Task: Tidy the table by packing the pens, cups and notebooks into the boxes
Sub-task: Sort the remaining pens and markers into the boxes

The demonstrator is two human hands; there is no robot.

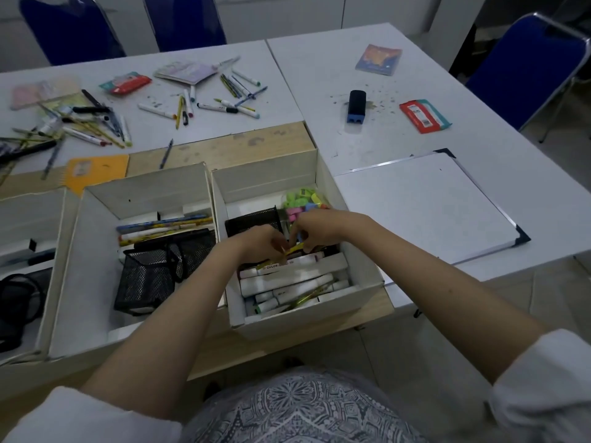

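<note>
From the head camera, both hands meet over the right-hand white cardboard box (358, 282). The left hand (265, 243) and right hand (315, 228) each curl their fingers round a thin yellow pen (292, 250), pinching it between them just above the white markers (287, 284) packed below the fingers. Loose pens (224, 105) lie on the white worktop (319, 81), well beyond the fingers.

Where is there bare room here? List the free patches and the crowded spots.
Free: the whiteboard; the tabletop between the blue book and the black sharpener; the near floor of the middle box, left of the mesh cup.
Crowded: the scattered pens far left, and the right box, where both hands work.
</note>
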